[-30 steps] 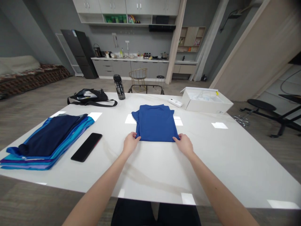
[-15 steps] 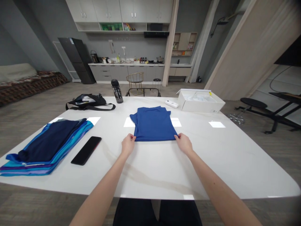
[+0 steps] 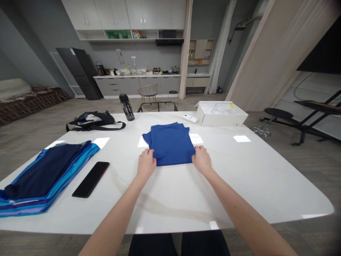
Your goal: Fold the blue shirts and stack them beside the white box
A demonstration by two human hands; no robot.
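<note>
A folded blue T-shirt (image 3: 172, 144) lies flat on the white table (image 3: 170, 199), with sleeve-like corners poking out at its far left and far right. My left hand (image 3: 147, 163) is closed at its left side near the front corner, fingers curled around the edge. On the opposite side my right hand (image 3: 201, 159) grips the cloth near the front right corner. The fingertips of both hands are partly hidden by cloth and knuckles. Left of my arm rests a black phone (image 3: 91, 179), and beyond it a stack of folded clothes (image 3: 46, 174), dark navy on top.
Toward the back left are a black belt bag (image 3: 93, 120) and a dark water bottle (image 3: 126, 107). A white remote-like device (image 3: 190, 118) lies beside an open white box (image 3: 222, 115) at the back right. A chair (image 3: 157, 106) stands behind the far edge.
Both hands have moved from pinching the front corners to holding the sides slightly farther up. The view has shifted, so the table things appear lower and more to the left.
</note>
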